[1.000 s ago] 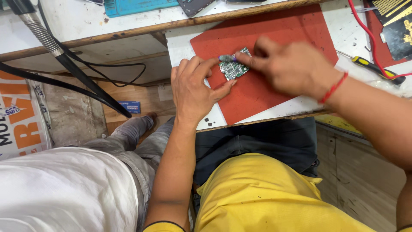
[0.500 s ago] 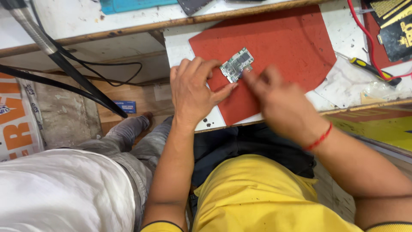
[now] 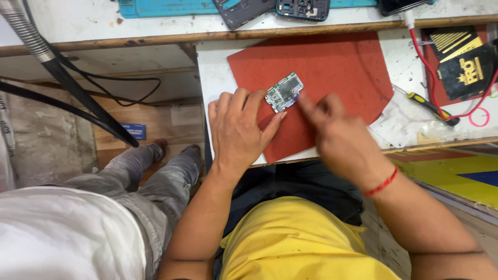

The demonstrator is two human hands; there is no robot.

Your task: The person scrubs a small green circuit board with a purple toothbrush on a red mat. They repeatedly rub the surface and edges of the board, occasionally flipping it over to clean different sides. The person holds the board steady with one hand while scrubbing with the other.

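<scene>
on a rust-red rectangular rubber work mat (image 3: 342, 67), laid over a white bench top (image 3: 212, 67), a small green circuit board (image 3: 284, 92) is seen lying flat. its near-left edge is pinned by the fingertips of the left hand (image 3: 239, 129), palm down, fingers spread. the board's right edge is touched by the right hand (image 3: 340, 140), forefinger extended, other fingers curled; nothing is gripped. a yellow-handled screwdriver (image 3: 428, 106) is noted well to the right.

Matt red rubbery mat (image 3: 332, 67), glinting metal-studded circuit board (image 3: 284, 92), scuffed white-painted wooden bench (image 3: 218, 67)
</scene>
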